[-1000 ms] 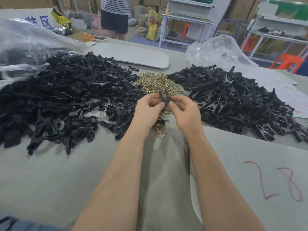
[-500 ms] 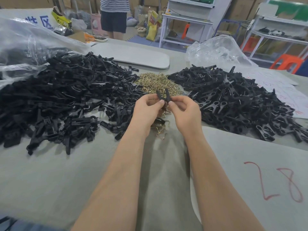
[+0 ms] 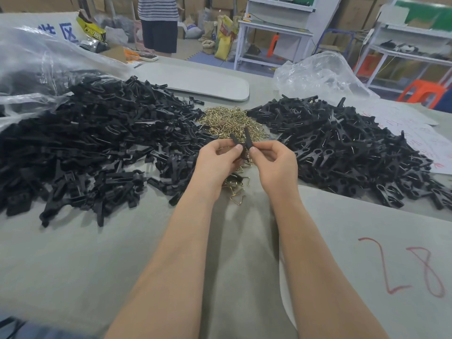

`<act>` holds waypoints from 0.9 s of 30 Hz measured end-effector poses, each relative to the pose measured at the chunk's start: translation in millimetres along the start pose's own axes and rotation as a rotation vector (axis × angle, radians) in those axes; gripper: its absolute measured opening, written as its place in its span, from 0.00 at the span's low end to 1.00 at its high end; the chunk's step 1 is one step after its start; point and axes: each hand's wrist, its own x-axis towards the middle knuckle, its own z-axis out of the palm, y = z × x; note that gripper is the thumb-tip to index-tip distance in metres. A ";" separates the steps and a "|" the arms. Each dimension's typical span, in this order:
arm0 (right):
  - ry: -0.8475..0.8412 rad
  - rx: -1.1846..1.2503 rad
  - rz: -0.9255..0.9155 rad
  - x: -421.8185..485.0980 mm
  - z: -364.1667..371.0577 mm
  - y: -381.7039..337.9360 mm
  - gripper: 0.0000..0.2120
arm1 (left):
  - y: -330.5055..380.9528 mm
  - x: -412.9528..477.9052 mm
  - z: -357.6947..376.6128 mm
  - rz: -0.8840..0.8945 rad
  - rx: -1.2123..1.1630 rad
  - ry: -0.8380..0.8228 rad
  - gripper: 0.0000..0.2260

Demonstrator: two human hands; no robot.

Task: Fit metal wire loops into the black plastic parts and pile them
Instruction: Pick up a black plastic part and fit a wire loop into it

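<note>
My left hand [image 3: 216,160] and my right hand [image 3: 275,165] meet above the table's middle, both pinching one black plastic part [image 3: 242,141] whose two prongs stick up in a V. Whether a wire loop sits in it is hidden by my fingers. Behind the hands lies a heap of brass wire loops [image 3: 231,121]; a few loose wire loops [image 3: 236,189] lie under my wrists. A big pile of black parts [image 3: 97,143] spreads to the left, another pile of black parts [image 3: 342,148] to the right.
The grey table [image 3: 73,260] carries a grey sheet marked "28" [image 3: 367,241] at right. Clear plastic bags lie at the far left [image 3: 36,69] and far right [image 3: 318,74]. A flat grey board [image 3: 195,81] lies behind. A person [image 3: 159,23] stands beyond the table.
The black part's two prongs have risen a little higher above my fingertips and spread apart. Both hands stay in the same spot.
</note>
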 end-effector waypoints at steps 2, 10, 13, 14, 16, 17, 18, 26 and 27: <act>0.003 0.009 0.013 -0.2 -1.0 -0.1 0.03 | 0.2 -0.3 0.0 0.002 -0.004 -0.001 0.03; -0.039 0.037 0.030 -0.6 -1.6 -4.5 0.01 | 1.7 -1.3 -0.6 0.007 0.007 0.016 0.04; -0.040 0.037 0.031 -1.0 -2.5 -4.8 0.03 | 2.7 -3.0 0.4 0.005 0.007 0.011 0.03; -0.040 0.044 0.034 -1.2 -2.8 -5.0 0.04 | 3.0 -3.4 0.5 0.005 0.011 0.010 0.03; -0.046 0.049 0.036 -1.6 -3.0 -5.4 0.05 | 3.6 -3.8 0.7 0.002 0.009 0.009 0.03; -0.049 0.048 0.031 -1.7 -3.0 -5.5 0.05 | 3.8 -3.9 0.8 -0.001 0.003 0.010 0.04; -0.049 0.048 0.028 -1.7 -3.0 -5.5 0.05 | 4.0 -3.8 0.9 -0.005 -0.007 0.013 0.05; -0.064 0.059 0.023 -1.8 -1.5 -5.8 0.05 | 2.2 -3.7 0.6 -0.008 0.011 0.010 0.04; -0.069 0.051 0.017 -1.8 -1.7 -5.8 0.05 | 1.7 -3.5 0.1 0.000 0.021 0.008 0.03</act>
